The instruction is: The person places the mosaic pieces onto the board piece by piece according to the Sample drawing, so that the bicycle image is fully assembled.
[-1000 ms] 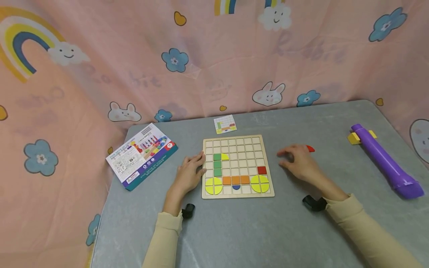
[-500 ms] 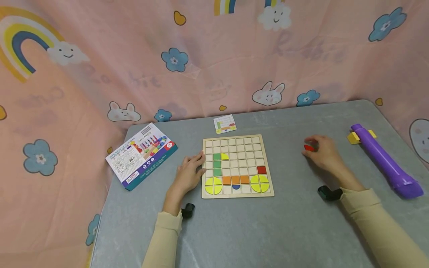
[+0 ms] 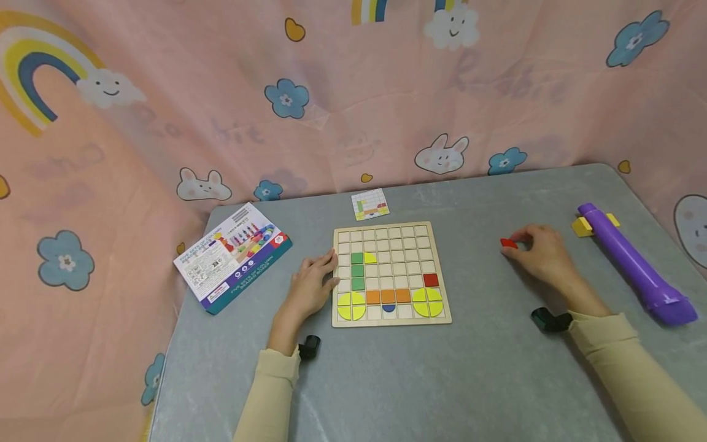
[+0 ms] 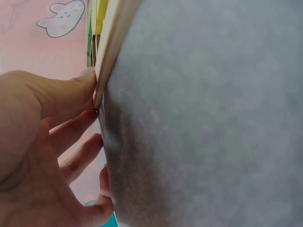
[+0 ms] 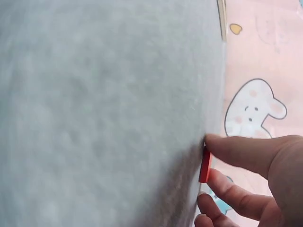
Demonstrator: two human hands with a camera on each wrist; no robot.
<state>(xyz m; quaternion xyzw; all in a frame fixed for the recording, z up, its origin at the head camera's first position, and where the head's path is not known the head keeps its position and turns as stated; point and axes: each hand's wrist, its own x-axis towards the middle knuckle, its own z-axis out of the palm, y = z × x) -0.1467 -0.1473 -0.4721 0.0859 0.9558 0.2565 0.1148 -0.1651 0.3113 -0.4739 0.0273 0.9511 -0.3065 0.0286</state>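
Note:
My right hand (image 3: 544, 255) is at the right part of the table and pinches a small red tile (image 3: 509, 244) between thumb and forefinger. In the right wrist view the red tile (image 5: 205, 165) shows edge-on, low at the tabletop. At the left edge of a wooden grid board (image 3: 386, 274), my left hand (image 3: 312, 285) rests with thumb and forefinger against the rim. The left wrist view shows those fingers spread beside the board's edge (image 4: 106, 56). On the board lie green squares (image 3: 358, 271), orange squares (image 3: 388, 296), yellow rounded pieces (image 3: 351, 306), a red square (image 3: 431, 280) and a blue half-circle (image 3: 389, 307).
A printed pattern card (image 3: 370, 204) lies behind the board. To the left is a flat product box (image 3: 234, 258). At the far right a purple tube (image 3: 635, 264) leans across a yellow block (image 3: 582, 227). A pink patterned curtain (image 3: 342, 92) hangs behind the grey table (image 3: 397, 387).
My right hand has moved right, away from the board, and taken hold of the red tile that lay on the table. My left hand has stayed at the board's edge.

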